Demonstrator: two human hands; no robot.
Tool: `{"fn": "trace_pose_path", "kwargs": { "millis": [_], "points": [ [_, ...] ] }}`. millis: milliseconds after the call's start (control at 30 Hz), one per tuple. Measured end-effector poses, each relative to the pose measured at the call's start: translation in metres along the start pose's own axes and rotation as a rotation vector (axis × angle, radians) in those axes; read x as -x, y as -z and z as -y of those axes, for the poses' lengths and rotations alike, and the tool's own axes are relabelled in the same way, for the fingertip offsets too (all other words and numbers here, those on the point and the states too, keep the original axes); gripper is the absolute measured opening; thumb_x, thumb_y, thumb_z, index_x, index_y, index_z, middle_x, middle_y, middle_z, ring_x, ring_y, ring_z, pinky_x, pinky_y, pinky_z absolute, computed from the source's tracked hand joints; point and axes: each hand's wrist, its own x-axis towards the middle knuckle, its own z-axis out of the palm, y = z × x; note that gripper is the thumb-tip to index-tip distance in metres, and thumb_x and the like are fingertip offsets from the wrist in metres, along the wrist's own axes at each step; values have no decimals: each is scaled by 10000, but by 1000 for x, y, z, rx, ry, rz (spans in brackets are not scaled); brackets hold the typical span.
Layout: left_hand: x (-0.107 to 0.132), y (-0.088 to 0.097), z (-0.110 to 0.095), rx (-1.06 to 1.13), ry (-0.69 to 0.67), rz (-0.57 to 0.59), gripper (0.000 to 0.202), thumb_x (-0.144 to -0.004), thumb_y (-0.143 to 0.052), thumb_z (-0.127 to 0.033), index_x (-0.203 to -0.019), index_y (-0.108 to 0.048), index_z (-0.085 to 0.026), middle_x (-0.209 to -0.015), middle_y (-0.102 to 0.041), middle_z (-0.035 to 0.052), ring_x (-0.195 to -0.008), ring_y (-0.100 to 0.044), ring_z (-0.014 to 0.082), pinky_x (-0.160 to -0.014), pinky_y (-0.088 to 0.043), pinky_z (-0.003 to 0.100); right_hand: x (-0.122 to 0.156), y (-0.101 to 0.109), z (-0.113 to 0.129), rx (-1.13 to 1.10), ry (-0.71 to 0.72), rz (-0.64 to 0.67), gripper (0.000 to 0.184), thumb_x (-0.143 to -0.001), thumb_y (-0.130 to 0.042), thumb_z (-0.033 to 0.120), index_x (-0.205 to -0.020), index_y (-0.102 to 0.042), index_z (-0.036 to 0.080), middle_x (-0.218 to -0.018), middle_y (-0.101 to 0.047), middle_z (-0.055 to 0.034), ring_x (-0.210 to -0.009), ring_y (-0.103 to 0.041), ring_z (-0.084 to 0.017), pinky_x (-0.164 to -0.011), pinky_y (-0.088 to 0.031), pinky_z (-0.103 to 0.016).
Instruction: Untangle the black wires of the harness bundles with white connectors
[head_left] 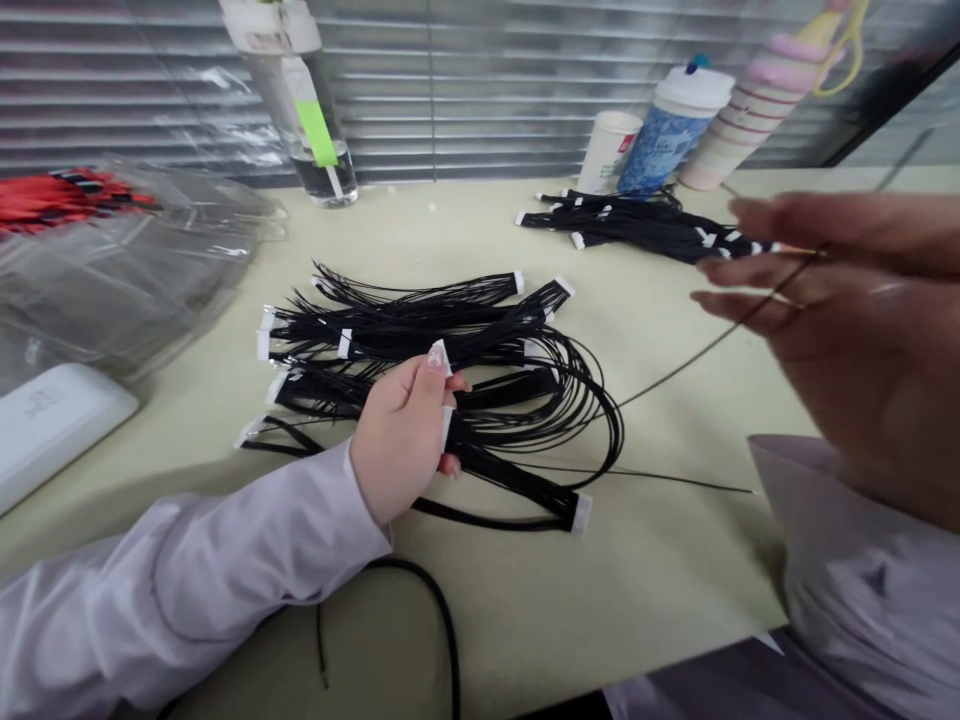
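Observation:
My left hand (401,435) is closed on a black wire harness (517,430), over the middle of the pile. White connector ends stick out beside its thumb and fingers. From there the harness wires loop round to the right. Raised at the right, my right hand (862,330) pinches a single thin black wire (675,372) between thumb and fingers; it slants down left into the loop. Under and around my left hand lie several more black cables (420,320) with white connectors. One loose wire end (697,482) lies on the table to the right.
A second bundle of black cables (637,225) lies at the back right, before a paper cup (611,150), a blue cup and a striped bottle. At left are a plastic bag (187,270), red wires and a white case (60,425). A clear bottle (322,150) stands behind.

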Motion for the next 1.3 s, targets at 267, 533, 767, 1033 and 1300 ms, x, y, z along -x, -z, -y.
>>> {"fn": "trace_pose_path", "kwargs": {
  "millis": [267, 533, 767, 1033, 1300],
  "points": [
    [12, 4, -4, -165, -37, 150, 334, -819, -425, -465, -714, -557, -177, -511, -461, -39, -262, -411, 64, -212, -371, 178, 16, -32, -14, 266, 15, 473, 90, -798, -542, 160, -826, -614, 206, -690, -620, 29, -600, -546, -63, -561, -446, -184],
    [14, 7, -3, -208, -65, 269, 358, -844, -372, -459, -684, -540, -186, -467, -429, -52, -253, -410, 63, -213, -359, 162, 27, -47, -19, 315, 152, 452, 178, -796, -541, 160, -940, -636, 202, -853, -668, 1, -728, -604, -88, -633, -468, -194],
    [16, 5, -8, -219, -77, 263, 317, -852, -385, -378, -658, -538, -180, -460, -451, -43, -246, -406, 56, -215, -317, 140, 30, -48, -16, 386, 126, 499, 129, -805, -494, 174, -892, -585, 201, -841, -672, -4, -713, -614, -105, -653, -470, -213],
    [16, 5, -8, -182, -57, 278, 305, -847, -397, -379, -654, -536, -188, -413, -429, -50, -244, -398, 67, -219, -317, 147, 31, -46, -12, 432, 197, 484, 105, -810, -495, 179, -851, -583, 220, -815, -667, 12, -707, -608, -101, -635, -463, -210],
    [17, 5, -8, -201, -84, 285, 315, -853, -374, -380, -653, -530, -193, -446, -420, -46, -260, -399, 63, -219, -329, 145, 29, -44, -12, 452, 261, 519, 127, -813, -481, 153, -851, -578, 226, -792, -656, 18, -686, -591, -89, -631, -443, -202]
  ]
}}
